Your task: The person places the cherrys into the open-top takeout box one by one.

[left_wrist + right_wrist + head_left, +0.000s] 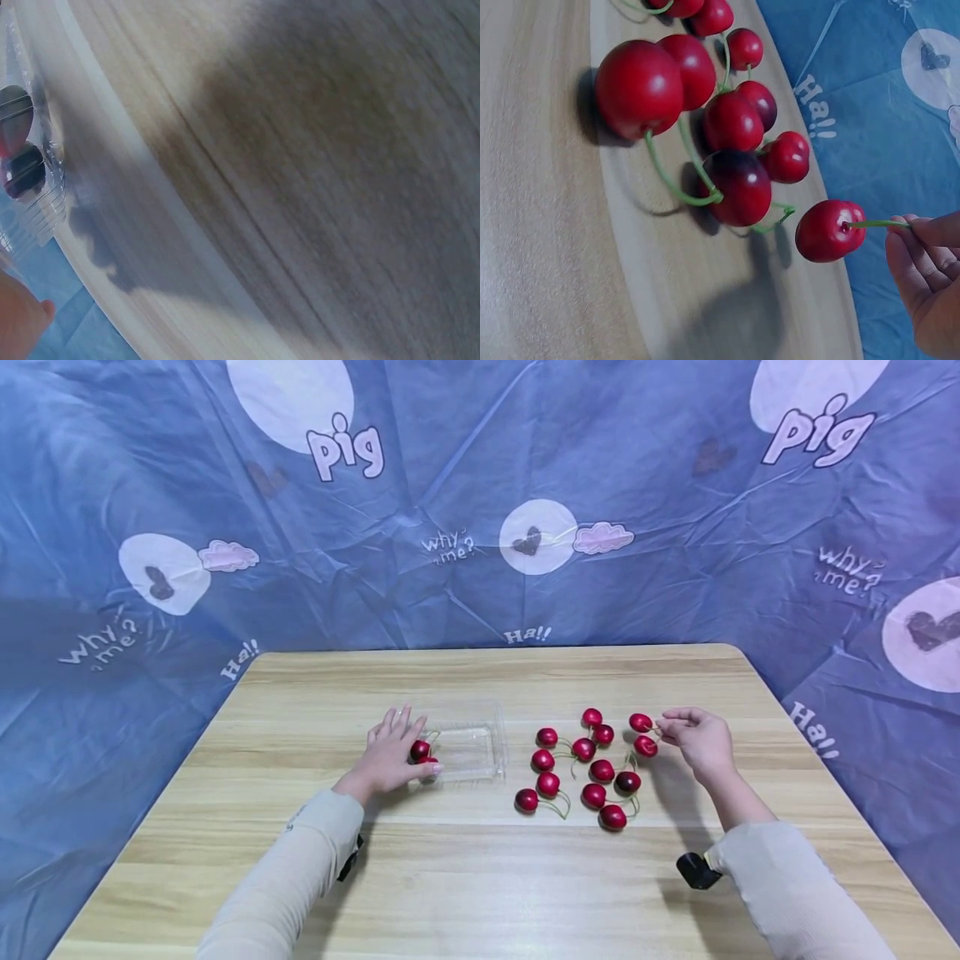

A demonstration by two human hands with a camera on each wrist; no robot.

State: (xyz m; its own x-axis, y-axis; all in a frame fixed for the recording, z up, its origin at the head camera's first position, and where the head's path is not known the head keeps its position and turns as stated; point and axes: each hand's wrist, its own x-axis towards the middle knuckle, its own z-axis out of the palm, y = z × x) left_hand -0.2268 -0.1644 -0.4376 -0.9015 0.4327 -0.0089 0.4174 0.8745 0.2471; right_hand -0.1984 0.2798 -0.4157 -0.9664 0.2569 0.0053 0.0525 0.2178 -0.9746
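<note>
My right hand (pixel 699 742) pinches the green stem of a pair of red cherries (pixel 641 722) between thumb and fingertips, at the right side of the cherry group. In the right wrist view the stem runs from the held cherries (pixel 825 232) to the fingertips. My left hand (pixel 387 757) rests with fingers spread on the left side of a clear plastic box (pixel 468 752). Two dark red cherries (pixel 421 750) lie inside the box, partly hidden by this hand; the left wrist view shows the cherries (pixel 25 171) through the box's ribbed wall.
Several loose cherries (pixel 583 749) with green stems lie spread on the wooden table (pixel 480 877) between the box and my right hand. Behind the table's far edge hangs a blue printed cloth (pixel 480 593).
</note>
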